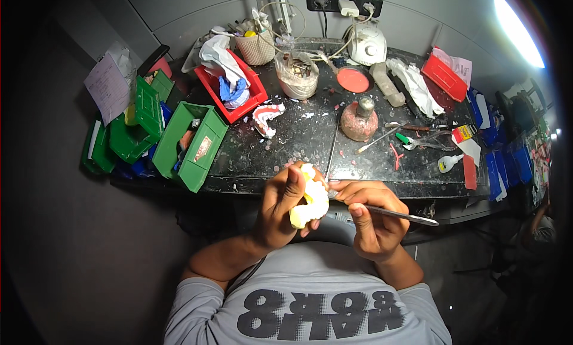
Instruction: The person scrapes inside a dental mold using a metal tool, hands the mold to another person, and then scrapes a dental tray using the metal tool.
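Near the table's front edge, my left hand (pixel 277 205) is closed around a pale yellow, horseshoe-shaped dental cast (pixel 311 203). The thumb presses its left side, and other fingers show behind and below it. My right hand (pixel 380 221) grips a slim metal spatula (pixel 418 218) like a pen. One flat, rounded end of the spatula points out to the right; its other end lies close to the cast, partly hidden by my fingers, and I cannot tell if it touches. Beyond my hands, a pink and white dental model (pixel 268 118) rests on the table.
Green bins (pixel 200 145) and a red bin (pixel 258 97) stand on the left. Farther back are a woven basket (pixel 255 48), a pink round dish (pixel 353 80) and a white device (pixel 367 45). A glass burner (pixel 359 125), pliers (pixel 431 142) and a small white bottle (pixel 449 163) lie rightward.
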Demonstrator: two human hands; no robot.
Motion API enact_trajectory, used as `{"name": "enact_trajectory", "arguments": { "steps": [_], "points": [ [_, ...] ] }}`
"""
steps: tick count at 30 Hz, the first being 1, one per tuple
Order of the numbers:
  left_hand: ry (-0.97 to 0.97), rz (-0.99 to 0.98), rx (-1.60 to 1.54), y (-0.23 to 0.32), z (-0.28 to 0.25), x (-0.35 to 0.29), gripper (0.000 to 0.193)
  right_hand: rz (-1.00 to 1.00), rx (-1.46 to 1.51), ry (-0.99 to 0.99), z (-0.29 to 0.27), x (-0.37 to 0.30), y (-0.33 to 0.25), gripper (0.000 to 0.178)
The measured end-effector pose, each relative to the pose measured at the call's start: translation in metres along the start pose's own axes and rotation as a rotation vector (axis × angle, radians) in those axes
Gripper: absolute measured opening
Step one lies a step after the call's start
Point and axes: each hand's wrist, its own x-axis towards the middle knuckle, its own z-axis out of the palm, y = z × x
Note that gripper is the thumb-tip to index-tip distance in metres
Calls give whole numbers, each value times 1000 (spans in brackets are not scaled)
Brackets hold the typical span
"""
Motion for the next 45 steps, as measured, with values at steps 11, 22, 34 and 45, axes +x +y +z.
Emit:
{"name": "enact_trajectory", "arguments": {
  "steps": [11, 22, 34, 45],
  "points": [
    [-57, -398, -314, 3, -1, 5, 60, 43, 63, -36, -3, 4, 2, 6],
    [23, -327, -225, 2, 1, 4, 59, -70, -213, -188, 1, 7, -6, 17],
    [-29, -243, -161, -8, -3, 7, 56, -19, -142, -201, -1, 5, 1, 8],
    [-71, -176, -113, -16, -6, 15, 56, -31, -155, -121, -1, 6, 1, 6]
  ]
}}
